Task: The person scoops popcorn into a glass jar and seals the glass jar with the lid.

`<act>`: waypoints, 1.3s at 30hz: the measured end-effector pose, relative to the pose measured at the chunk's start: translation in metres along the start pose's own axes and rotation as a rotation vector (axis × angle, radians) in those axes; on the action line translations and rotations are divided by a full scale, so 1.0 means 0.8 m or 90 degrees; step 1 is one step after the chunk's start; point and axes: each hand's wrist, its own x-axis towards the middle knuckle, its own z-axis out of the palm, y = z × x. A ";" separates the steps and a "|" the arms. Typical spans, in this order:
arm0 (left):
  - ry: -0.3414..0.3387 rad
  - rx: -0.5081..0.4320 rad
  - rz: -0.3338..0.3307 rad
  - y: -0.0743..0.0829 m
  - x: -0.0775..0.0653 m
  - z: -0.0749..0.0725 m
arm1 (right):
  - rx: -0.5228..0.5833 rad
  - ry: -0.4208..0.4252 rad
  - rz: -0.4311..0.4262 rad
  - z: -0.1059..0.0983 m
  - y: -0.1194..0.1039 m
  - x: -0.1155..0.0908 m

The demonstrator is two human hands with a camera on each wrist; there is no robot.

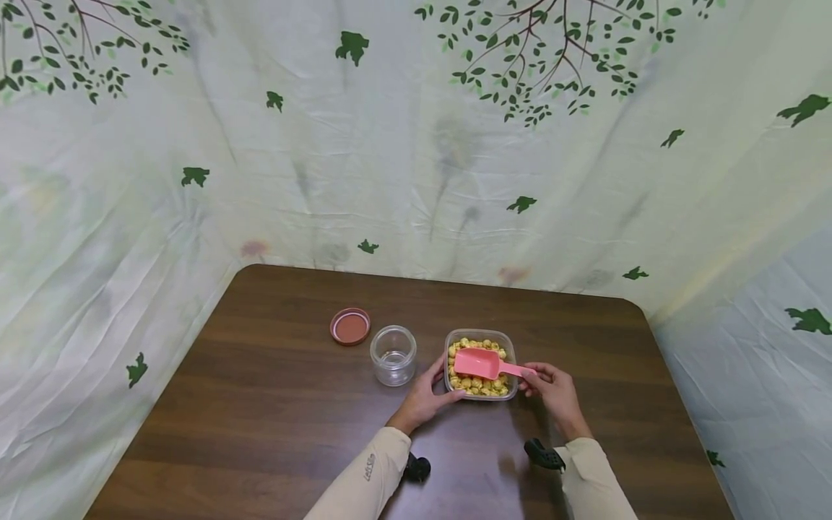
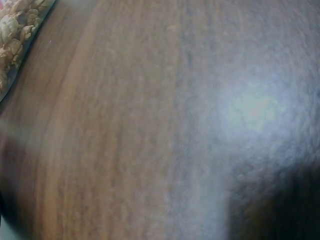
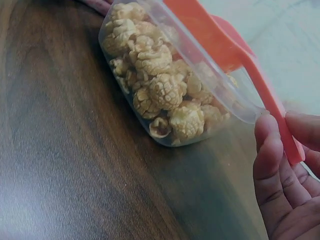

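Note:
A clear plastic container [image 1: 457, 334] of golden popcorn [image 1: 479, 388] stands on the table. My left hand [image 1: 422, 401] holds it at its near left corner, thumb along the front and fingers at the left side. A pink scoop [image 1: 477, 362] lies across the top of the popcorn, its bowl to the left. At the container's right side, my right hand [image 1: 555, 393] pinches the end of the scoop's handle. The right wrist view shows that handle [image 3: 267, 95] between thumb and fingers, passing over the rim. Only a corner of popcorn [image 2: 12, 37] appears in the left wrist view.
Left of the container stands a clear jar [image 1: 393, 357] without its lid. A reddish round lid [image 1: 351, 327] lies on the brown wooden table [image 1: 273, 404] beyond it to the left. A leaf-printed curtain [image 1: 403, 159] hangs behind the table's far edge.

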 end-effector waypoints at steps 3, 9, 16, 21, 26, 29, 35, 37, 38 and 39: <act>-0.007 -0.005 -0.002 0.013 -0.004 -0.005 | 0.013 0.000 0.006 0.000 -0.001 0.000; -0.005 -0.006 -0.011 0.016 -0.005 -0.007 | 0.064 0.000 -0.026 -0.002 -0.005 -0.001; -0.006 -0.027 -0.010 0.014 -0.005 -0.005 | 0.052 0.016 -0.063 -0.010 -0.016 -0.002; -0.008 -0.026 -0.017 0.016 -0.006 -0.005 | -0.006 0.033 -0.124 -0.016 -0.035 -0.007; -0.010 -0.027 -0.005 0.012 -0.004 -0.006 | -0.072 0.052 -0.156 -0.023 -0.056 -0.013; -0.005 -0.024 0.002 0.000 -0.001 -0.003 | -0.135 0.067 -0.168 -0.028 -0.067 -0.016; 0.001 -0.004 -0.028 -0.034 0.007 0.003 | -0.261 0.094 -0.222 -0.034 -0.085 -0.022; 0.000 -0.003 -0.040 -0.036 0.006 0.002 | -0.287 0.096 -0.238 -0.035 -0.089 -0.023; 0.000 -0.005 -0.044 -0.036 0.006 0.002 | -0.300 0.098 -0.248 -0.035 -0.091 -0.024; 0.001 -0.009 -0.046 -0.036 0.006 0.002 | -0.311 0.098 -0.257 -0.035 -0.093 -0.024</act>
